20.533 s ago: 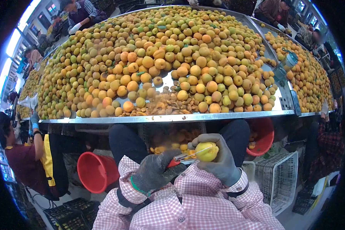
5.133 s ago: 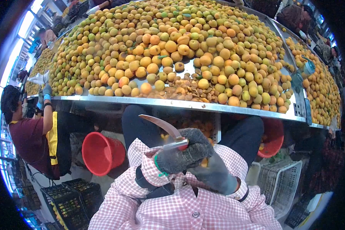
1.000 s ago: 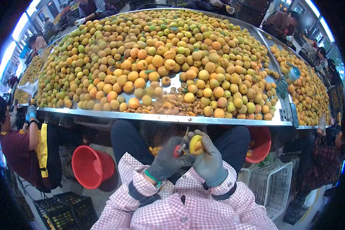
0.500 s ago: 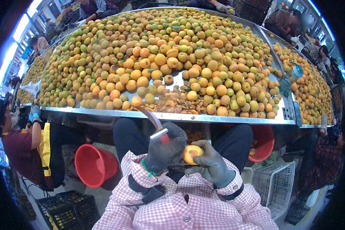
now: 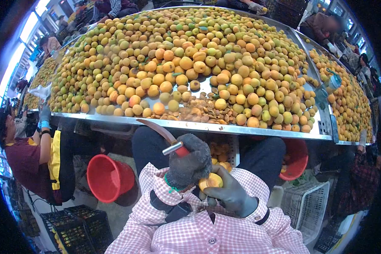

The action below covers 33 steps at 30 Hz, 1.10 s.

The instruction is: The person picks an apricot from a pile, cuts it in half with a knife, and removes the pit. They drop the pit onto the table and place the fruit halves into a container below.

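Note:
My left hand [image 5: 190,163], in a dark grey glove, is closed round the red handle of a curved knife [image 5: 160,132]. The blade points up and to the left, toward the table edge. A halved-looking or cut yellow apricot [image 5: 211,182] sits in the fingers of my gloved right hand [image 5: 233,192], right beside my left hand. Part of the fruit is hidden by the fingers. Beyond the hands, a large heap of apricots [image 5: 173,63] covers the metal table [image 5: 190,125]. Cut pieces and pits [image 5: 207,111] lie near its front edge.
Below the table, a crate with apricots [image 5: 220,152] shows between my knees. Red buckets [image 5: 110,180] stand on both sides, with a white crate [image 5: 305,207] at right and black crates [image 5: 76,228] at left. Co-workers sit around; a bottle [image 5: 331,82] stands on the table's right side.
My two hands have come together, with the apricot now against my left hand and tilted differently. The knife has shifted slightly. At left, a co-worker's gloved hand has risen toward the table.

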Each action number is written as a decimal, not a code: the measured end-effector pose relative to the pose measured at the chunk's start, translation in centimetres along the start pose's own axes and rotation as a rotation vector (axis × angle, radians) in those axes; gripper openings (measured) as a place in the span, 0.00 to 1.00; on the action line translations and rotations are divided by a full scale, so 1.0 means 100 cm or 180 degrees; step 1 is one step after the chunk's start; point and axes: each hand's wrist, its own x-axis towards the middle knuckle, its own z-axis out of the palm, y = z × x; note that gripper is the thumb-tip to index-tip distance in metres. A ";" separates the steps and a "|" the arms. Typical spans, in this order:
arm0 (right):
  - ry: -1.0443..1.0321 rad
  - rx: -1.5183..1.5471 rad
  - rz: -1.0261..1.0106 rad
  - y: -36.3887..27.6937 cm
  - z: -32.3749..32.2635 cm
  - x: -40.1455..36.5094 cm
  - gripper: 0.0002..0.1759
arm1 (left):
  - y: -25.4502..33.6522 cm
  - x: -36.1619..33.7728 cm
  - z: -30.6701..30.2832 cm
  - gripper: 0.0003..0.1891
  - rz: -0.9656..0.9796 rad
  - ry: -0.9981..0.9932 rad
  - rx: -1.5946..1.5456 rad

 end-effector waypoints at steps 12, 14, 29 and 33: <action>0.0799 -0.2515 -0.2119 0.036 0.000 0.005 0.24 | -0.004 -0.013 0.004 0.08 -0.0282 -0.0121 -0.0332; 0.0824 -0.3502 -0.2681 0.035 0.000 0.006 0.23 | -0.009 -0.013 0.001 0.06 -0.0219 -0.0176 -0.0309; 0.0489 -0.1210 -0.1216 0.017 0.001 0.004 0.26 | 0.004 0.000 0.007 0.06 -0.0282 -0.0078 -0.0647; 0.0838 -0.2002 -0.1671 0.015 0.009 0.001 0.25 | -0.002 -0.005 0.003 0.06 -0.0463 0.0043 -0.1187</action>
